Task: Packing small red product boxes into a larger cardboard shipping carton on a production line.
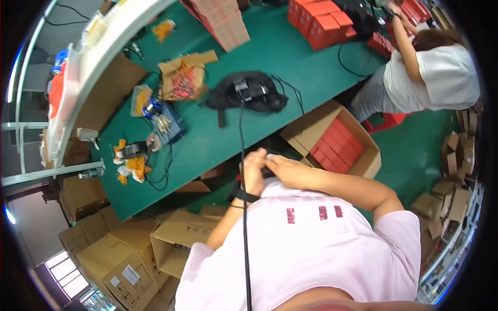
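My left hand (253, 175), with a black band at the wrist, and my right hand (288, 170) meet close in front of my chest, just below the edge of the green table (290, 67). Between them they grip a small dark object (267, 171), mostly hidden by the fingers. A thin black cable (241, 140) runs from a black pouch (249, 93) on the table down past my left wrist and over my pink shirt.
An open carton of red boxes (340, 147) sits just right of my hands. On the table are a cardboard tray of small orange parts (182, 79), a blue device (167, 122) and stacked red boxes (324, 23). A person in a white shirt (441, 75) works at the right. Brown cartons (129, 264) stand lower left.
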Demonstrator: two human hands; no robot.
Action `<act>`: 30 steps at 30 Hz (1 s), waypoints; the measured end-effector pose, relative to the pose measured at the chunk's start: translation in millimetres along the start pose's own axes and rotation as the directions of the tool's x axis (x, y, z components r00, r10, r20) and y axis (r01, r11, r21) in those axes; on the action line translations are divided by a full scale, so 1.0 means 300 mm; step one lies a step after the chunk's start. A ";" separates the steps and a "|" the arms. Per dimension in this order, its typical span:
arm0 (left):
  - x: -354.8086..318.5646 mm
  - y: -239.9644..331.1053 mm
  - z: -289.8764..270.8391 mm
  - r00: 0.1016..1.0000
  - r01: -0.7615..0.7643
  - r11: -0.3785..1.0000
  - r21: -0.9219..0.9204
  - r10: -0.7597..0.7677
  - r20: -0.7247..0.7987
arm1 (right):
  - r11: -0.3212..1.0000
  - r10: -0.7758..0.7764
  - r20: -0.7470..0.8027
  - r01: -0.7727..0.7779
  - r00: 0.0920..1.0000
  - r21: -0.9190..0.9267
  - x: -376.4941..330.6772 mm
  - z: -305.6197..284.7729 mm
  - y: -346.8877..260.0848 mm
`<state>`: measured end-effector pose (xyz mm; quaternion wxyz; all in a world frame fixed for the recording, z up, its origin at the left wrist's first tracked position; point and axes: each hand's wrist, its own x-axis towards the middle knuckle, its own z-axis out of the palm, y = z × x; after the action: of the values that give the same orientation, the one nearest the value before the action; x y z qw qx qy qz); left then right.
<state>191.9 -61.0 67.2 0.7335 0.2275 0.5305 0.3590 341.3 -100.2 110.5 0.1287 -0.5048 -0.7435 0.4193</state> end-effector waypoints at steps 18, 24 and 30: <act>0.375 0.731 -0.448 0.680 -0.199 0.068 0.978 0.728 0.088 | 0.946 0.282 -0.125 -0.254 0.951 0.202 -0.052 -0.205 0.031; 0.726 0.512 -0.581 0.748 -0.120 -0.130 0.984 0.640 0.176 | 0.942 0.334 -0.183 -0.321 0.924 0.100 -0.007 -0.159 0.136; 0.741 0.412 -0.547 0.608 -0.189 -0.158 0.969 0.757 0.242 | 0.928 0.366 -0.190 -0.341 0.911 0.153 0.104 -0.155 0.185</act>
<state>41.9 180.9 -36.0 0.0460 0.7472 0.6307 0.2046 391.2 -42.7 89.9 0.1595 -0.6650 -0.5956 0.4214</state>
